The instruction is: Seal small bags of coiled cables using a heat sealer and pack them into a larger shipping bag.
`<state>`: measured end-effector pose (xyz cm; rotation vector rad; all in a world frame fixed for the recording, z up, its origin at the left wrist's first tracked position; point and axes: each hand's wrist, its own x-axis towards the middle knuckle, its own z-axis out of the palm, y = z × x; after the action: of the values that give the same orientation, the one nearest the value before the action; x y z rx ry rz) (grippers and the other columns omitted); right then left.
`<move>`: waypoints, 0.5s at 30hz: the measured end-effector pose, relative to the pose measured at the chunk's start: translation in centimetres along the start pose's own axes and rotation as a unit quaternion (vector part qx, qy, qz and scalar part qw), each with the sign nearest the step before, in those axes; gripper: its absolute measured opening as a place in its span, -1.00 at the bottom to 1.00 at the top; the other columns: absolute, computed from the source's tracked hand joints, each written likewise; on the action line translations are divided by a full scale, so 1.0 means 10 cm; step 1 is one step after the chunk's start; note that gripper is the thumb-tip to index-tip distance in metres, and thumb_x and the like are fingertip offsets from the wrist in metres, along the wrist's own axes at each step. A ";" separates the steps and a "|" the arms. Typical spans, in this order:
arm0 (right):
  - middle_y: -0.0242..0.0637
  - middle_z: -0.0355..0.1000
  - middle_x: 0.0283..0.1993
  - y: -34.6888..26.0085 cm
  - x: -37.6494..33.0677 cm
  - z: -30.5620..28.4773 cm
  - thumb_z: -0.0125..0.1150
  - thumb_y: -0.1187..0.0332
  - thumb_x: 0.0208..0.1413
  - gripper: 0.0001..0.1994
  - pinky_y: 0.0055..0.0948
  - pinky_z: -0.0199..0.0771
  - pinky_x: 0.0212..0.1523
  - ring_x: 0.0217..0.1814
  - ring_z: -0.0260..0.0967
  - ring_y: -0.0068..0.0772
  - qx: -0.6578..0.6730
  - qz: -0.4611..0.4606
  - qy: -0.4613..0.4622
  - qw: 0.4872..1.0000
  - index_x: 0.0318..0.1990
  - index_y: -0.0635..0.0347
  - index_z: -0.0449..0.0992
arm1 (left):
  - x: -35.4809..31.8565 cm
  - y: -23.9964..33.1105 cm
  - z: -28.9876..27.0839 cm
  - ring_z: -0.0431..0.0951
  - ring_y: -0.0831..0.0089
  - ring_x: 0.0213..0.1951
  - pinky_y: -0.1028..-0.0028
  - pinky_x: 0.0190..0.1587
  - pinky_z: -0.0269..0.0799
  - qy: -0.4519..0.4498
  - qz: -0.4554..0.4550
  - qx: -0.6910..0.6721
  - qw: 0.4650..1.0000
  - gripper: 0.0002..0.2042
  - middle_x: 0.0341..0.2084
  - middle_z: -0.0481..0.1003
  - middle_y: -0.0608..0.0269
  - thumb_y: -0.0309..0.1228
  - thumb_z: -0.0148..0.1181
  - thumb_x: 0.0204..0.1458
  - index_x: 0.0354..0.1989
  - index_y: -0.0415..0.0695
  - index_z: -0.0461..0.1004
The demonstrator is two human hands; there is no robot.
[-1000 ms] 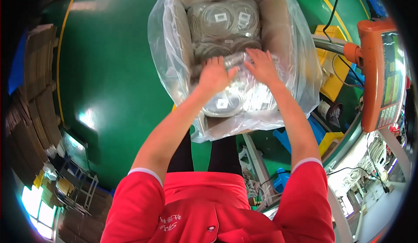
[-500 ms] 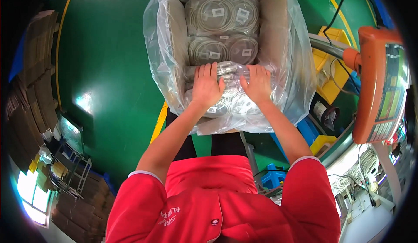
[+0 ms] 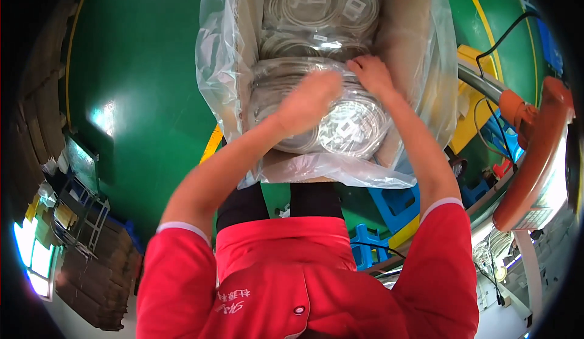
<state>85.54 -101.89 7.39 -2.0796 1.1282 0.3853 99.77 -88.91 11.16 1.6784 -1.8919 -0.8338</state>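
A cardboard box (image 3: 404, 20) lined with a clear plastic liner (image 3: 214, 65) stands before me. Clear bags of coiled grey cables lie inside; a far bag (image 3: 304, 4) carries white labels. My left hand (image 3: 313, 99), smeared by motion, hovers over the near bag of coiled cables (image 3: 356, 129); its fingers cannot be made out. Against the far right edge of that near bag, my right hand (image 3: 374, 74) has its fingers bent in and closed on the plastic. The fingertips are partly hidden.
An orange scale display (image 3: 538, 156) on a post stands at right, with a black cable above it. Blue plastic stools (image 3: 395, 205) and a yellow bin (image 3: 471, 108) are nearby. Flattened cardboard (image 3: 97, 278) is stacked at lower left. The floor (image 3: 146, 47) is green.
Both hands were lying flat on the near bags. The right has moved to the far edge and curled; the left has lifted inward. The near bag now stretches wider, and the view has shifted.
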 end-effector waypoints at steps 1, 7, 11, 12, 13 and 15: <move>-0.07 0.31 -0.36 0.05 0.00 -0.02 -0.18 0.15 -0.14 -0.66 -0.32 0.16 -0.25 -0.27 0.22 -0.17 -0.002 0.015 -0.016 1.000 -0.40 0.24 0.39 | -0.03 0.16 -0.04 0.09 0.19 -0.05 0.37 0.03 -0.06 -0.133 0.145 -0.048 0.979 -0.60 -0.12 0.13 0.05 -0.51 -0.20 -0.22 -0.10 -0.30 0.09; -0.12 0.34 -0.45 -0.19 -0.15 0.10 -0.25 0.07 -0.10 -0.60 -0.30 0.19 -0.27 -0.29 0.24 -0.19 -0.073 0.052 -0.030 0.996 -0.49 0.21 0.43 | -0.42 0.31 0.40 -0.09 0.33 0.08 0.42 0.10 -0.18 -0.239 0.363 0.052 0.899 -0.56 0.05 -0.11 0.15 -0.47 -0.29 -0.10 0.02 -0.27 -0.09; -0.14 0.35 -0.53 -0.22 -0.40 0.22 -0.22 0.08 -0.11 -0.60 -0.31 0.17 -0.29 -0.32 0.25 -0.22 -0.092 0.043 0.059 0.993 -0.58 0.24 0.43 | -0.49 0.27 0.58 -0.13 0.37 0.10 0.43 0.11 -0.21 -0.227 0.441 0.187 0.848 -0.55 0.07 -0.15 0.18 -0.45 -0.31 -0.09 0.03 -0.27 -0.13; -0.14 0.35 -0.53 -0.22 -0.43 0.24 -0.22 0.08 -0.11 -0.60 -0.31 0.17 -0.29 -0.32 0.25 -0.22 -0.086 0.045 0.063 0.993 -0.58 0.24 0.43 | -0.51 0.24 0.64 -0.14 0.38 0.10 0.43 0.11 -0.20 -0.221 0.454 0.197 0.840 -0.55 0.07 -0.15 0.18 -0.45 -0.31 -0.09 0.03 -0.27 -0.13; -0.15 0.34 -0.54 -0.21 -0.45 0.27 -0.21 0.09 -0.12 -0.61 -0.31 0.17 -0.29 -0.33 0.25 -0.22 -0.082 0.041 0.094 0.991 -0.60 0.23 0.42 | -0.49 0.20 0.69 -0.14 0.38 0.10 0.43 0.11 -0.20 -0.225 0.460 0.200 0.835 -0.55 0.07 -0.15 0.18 -0.45 -0.31 -0.09 0.03 -0.27 -0.13; -0.16 0.34 -0.57 -0.19 -0.43 0.31 -0.18 0.11 -0.13 -0.63 -0.31 0.15 -0.29 -0.36 0.25 -0.23 -0.077 0.035 0.156 0.984 -0.64 0.22 0.41 | -0.48 0.11 0.78 -0.13 0.38 0.10 0.43 0.11 -0.20 -0.251 0.461 0.134 0.840 -0.54 0.07 -0.15 0.17 -0.45 -0.30 -0.10 0.03 -0.26 -0.12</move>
<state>84.85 -96.42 8.52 -2.2958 1.3945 0.1872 94.20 -83.06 6.70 0.4518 -2.8730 -0.6189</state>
